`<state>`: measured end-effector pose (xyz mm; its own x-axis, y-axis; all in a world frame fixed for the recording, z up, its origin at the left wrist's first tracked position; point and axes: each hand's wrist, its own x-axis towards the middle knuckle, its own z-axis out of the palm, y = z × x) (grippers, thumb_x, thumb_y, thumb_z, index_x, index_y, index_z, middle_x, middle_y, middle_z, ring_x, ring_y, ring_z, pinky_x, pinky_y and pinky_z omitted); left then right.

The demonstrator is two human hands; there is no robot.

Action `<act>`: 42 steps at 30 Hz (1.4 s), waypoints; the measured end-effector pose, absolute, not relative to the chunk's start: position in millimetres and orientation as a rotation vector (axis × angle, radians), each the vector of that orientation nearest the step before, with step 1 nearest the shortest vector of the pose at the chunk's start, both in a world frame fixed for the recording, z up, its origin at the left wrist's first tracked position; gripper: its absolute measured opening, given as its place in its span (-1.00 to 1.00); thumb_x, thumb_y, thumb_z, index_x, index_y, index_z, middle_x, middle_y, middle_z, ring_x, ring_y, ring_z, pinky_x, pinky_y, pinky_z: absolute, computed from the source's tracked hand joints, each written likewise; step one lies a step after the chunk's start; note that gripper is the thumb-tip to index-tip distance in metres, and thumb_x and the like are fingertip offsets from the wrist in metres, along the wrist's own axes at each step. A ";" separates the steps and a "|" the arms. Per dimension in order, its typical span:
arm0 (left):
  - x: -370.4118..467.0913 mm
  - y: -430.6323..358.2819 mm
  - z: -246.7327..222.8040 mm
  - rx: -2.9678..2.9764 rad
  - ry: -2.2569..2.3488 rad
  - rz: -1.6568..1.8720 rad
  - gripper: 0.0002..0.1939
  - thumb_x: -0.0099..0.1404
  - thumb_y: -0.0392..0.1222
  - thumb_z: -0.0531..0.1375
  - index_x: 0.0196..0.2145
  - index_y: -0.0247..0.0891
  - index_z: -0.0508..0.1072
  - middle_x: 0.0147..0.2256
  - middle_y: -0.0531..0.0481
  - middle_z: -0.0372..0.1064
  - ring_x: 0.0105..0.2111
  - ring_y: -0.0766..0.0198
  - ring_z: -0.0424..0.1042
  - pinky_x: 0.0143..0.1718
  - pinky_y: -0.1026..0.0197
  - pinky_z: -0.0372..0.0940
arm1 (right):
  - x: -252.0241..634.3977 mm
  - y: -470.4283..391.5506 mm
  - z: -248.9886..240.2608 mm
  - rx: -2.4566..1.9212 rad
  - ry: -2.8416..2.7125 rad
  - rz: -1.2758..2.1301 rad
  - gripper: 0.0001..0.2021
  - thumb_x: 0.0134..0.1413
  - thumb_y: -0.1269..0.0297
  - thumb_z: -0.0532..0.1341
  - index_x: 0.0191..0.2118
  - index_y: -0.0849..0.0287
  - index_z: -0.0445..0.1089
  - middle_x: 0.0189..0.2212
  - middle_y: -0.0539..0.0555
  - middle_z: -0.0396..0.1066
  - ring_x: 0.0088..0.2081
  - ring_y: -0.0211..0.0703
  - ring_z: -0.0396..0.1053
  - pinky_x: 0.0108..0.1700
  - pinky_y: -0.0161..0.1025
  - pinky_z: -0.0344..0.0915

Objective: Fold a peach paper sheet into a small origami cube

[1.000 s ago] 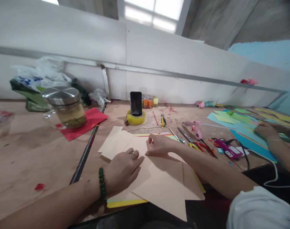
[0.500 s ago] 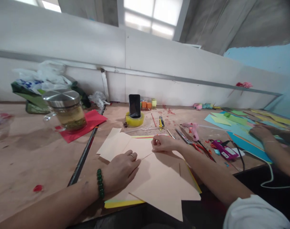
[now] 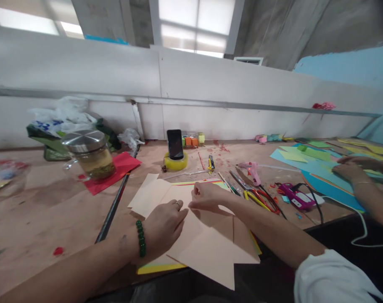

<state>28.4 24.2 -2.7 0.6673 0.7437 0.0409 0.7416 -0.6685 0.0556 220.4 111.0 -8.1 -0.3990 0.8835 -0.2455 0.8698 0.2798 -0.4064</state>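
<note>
Sheets of peach paper [image 3: 207,242] lie overlapping at the table's front edge, over yellow and green sheets [image 3: 161,268]. My left hand [image 3: 164,223], with a ring and a green bead bracelet [image 3: 141,238], rests on the peach paper; its fingers are bent and drawn together at a sheet's edge, the tips partly hidden. Just to the right, my right hand [image 3: 207,195] has its fingers curled in a pinch at the peach paper. What lies between those fingertips is mostly hidden by the hand.
A glass tea mug [image 3: 92,158] stands on red paper [image 3: 123,166] at left. Behind the sheets, a phone [image 3: 175,144] leans on a tape roll [image 3: 176,162]. Rightward lie a utility knife [image 3: 211,163], scissors [image 3: 240,181], pliers [image 3: 263,200], a glue gun [image 3: 252,170], a purple power strip [image 3: 295,195] and another person's hands [image 3: 350,172].
My right hand has shifted slightly left, closer to my left hand. The view has tilted a little, and the yellow pliers handle now shows beside my right forearm.
</note>
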 end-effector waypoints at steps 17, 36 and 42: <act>32.1 34.4 -1.7 2.723 1.516 0.041 -0.90 0.29 -0.33 0.08 -0.30 -0.29 0.40 -0.30 -0.16 0.42 -0.25 0.05 0.44 -0.24 0.06 0.33 | 237.1 138.0 -14.9 -1.373 -2.392 1.391 -0.80 0.02 0.18 0.27 -0.39 0.18 0.29 -0.68 -0.16 0.22 -0.66 -0.38 0.20 -0.63 -0.45 0.14; 14.0 53.5 -25.2 2.260 1.265 0.854 -0.69 0.34 -0.14 0.00 -0.44 -0.26 0.46 -0.50 0.00 0.40 -0.48 0.29 0.33 -0.42 0.26 0.26 | 218.5 115.6 -32.6 -0.936 -1.886 1.323 -0.74 -0.09 0.09 0.30 -0.42 0.21 0.41 -0.57 -0.06 0.27 -0.55 -0.33 0.25 -0.51 -0.38 0.23; 12.7 56.0 -23.9 1.580 1.012 0.681 -0.37 0.22 0.35 0.02 -0.30 -0.34 0.47 -0.40 -0.11 0.46 -0.39 0.17 0.44 -0.30 0.14 0.36 | 215.7 105.6 -25.0 -0.798 -1.868 1.338 -0.62 -0.09 -0.07 0.32 -0.47 0.20 0.41 -0.54 -0.02 0.32 -0.55 -0.34 0.25 -0.54 -0.39 0.25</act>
